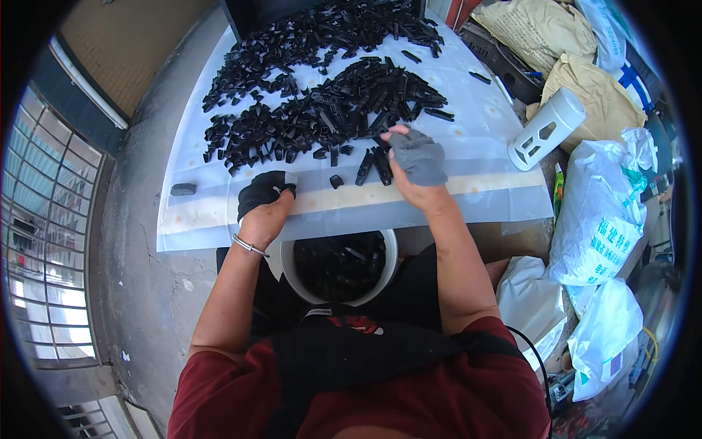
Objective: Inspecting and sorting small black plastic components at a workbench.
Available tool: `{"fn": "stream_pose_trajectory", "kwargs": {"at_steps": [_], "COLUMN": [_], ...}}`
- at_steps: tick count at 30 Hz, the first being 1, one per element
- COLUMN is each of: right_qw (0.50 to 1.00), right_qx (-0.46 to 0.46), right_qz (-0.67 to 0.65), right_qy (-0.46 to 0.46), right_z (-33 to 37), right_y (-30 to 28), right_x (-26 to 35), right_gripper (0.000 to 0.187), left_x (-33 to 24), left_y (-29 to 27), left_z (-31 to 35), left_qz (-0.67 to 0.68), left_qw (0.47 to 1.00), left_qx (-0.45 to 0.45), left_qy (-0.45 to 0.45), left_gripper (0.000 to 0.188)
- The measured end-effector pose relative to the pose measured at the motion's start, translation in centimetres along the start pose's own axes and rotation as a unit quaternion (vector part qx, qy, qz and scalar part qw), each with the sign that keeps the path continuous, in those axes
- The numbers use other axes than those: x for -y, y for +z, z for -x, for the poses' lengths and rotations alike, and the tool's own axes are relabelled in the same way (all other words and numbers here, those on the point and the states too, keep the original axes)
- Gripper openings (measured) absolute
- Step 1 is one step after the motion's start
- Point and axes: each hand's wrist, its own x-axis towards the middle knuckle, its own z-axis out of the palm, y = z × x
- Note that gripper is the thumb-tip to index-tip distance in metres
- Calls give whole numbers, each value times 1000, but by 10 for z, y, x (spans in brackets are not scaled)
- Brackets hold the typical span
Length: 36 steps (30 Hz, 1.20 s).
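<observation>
Many small black plastic pieces lie heaped on a table covered with a pale plastic sheet. Short clip-like pieces make up the left heap, longer narrow strips the right one. My left hand, in a black glove with bare thumb, is curled closed at the near edge; what it holds, if anything, is hidden. My right hand, in a grey glove with bare fingertips, has its fingers bent together beside the long strips. Two strips lie just left of it, and whatever is in its grip cannot be made out.
Between my legs, below the table edge, stands a white bucket with black pieces inside. A white perforated plastic holder leans at the table's right edge. Sacks crowd the right side. A small dark block lies near the left edge.
</observation>
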Motion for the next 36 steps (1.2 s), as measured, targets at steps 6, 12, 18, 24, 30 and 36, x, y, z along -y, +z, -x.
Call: {"fn": "stream_pose_trajectory", "kwargs": {"at_steps": [6,12,18,24,30,36], "right_qw": [995,978,983,968,988,989], "right_qx": [69,162,132,194,121,102], "right_qz": [70,128,125,159,77,-94], "right_qy": [-7,-42,-16,35,63,43], "right_z": [14,13,13,17,23,28], "right_y": [-17,7,-3,-6,-2,9], "right_x": [-3,11,17,16,22,34], "right_gripper": [20,20,15,18,15,25], "left_x": [-15,-12,-20,-16,-14,-28], "left_y": [-4,5,1,5,13,14], "left_z": [6,11,12,13,13,7], "left_qz": [152,351,426,497,565,590], "left_qw": [979,920,882,841,775,746], "left_qx": [78,114,105,128,131,160], "left_qy": [-108,-128,-171,-172,-252,-266], "left_gripper": [18,14,14,13,17,21]}}
